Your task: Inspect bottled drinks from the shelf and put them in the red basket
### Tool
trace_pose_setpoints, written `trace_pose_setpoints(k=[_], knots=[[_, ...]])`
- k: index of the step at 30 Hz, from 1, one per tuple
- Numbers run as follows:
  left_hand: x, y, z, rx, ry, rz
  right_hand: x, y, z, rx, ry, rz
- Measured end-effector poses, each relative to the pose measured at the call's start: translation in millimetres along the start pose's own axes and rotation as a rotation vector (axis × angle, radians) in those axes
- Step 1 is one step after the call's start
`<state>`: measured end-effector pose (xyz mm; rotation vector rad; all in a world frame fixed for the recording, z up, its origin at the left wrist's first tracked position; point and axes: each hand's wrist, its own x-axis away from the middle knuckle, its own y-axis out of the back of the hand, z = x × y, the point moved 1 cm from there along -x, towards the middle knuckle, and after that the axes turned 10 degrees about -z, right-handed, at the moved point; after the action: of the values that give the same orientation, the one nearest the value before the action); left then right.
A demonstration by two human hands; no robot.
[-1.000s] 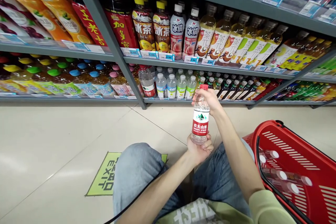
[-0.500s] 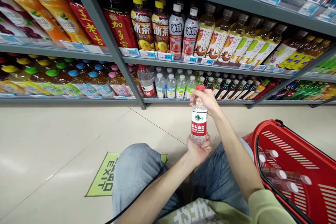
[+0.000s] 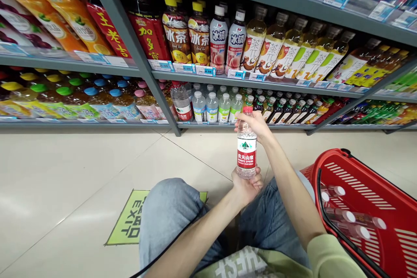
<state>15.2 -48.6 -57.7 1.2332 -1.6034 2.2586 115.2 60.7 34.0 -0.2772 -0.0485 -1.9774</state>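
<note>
Upright between my hands is a clear water bottle (image 3: 246, 152) with a red cap and a red and white label turned toward me. My left hand (image 3: 246, 183) is closed around its base from below. Higher up, my right hand (image 3: 255, 124) grips the neck just under the cap, its thumb across the front. Behind the bottle, the lowest shelf holds several small bottles with white caps (image 3: 224, 108). A larger red-capped water bottle (image 3: 181, 102) stands at the left end of that row.
A red shopping basket (image 3: 365, 182) with several white-capped bottles (image 3: 347, 221) lying in it stands at my right. Grey shelving (image 3: 228, 76) full of drinks runs across in front. A yellow-green exit sign (image 3: 125, 221) is on the tiled floor (image 3: 81, 169) by my left knee.
</note>
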Motion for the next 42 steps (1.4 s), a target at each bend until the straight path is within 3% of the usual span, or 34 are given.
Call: trace_pose_setpoints(k=[12, 22, 33, 42], knots=[[-1.1, -0.4, 0.7, -0.01, -0.054, -0.019, -3.3, 8.7, -1.1, -0.137, -0.089, 0.227], [-2.6, 2.1, 1.5, -0.014, -0.061, -0.047, 5.9, 5.5, 1.4, -0.046, 0.02, 0.209], [-3.4, 5.6, 2.7, 0.003, -0.02, -0.015, 2.4, 6.7, 1.6, -0.027, -0.031, 0.199], [-4.0, 5.6, 2.4, 0.009, -0.004, 0.016, -1.2, 7.1, -1.0, -0.047, -0.063, 0.089]])
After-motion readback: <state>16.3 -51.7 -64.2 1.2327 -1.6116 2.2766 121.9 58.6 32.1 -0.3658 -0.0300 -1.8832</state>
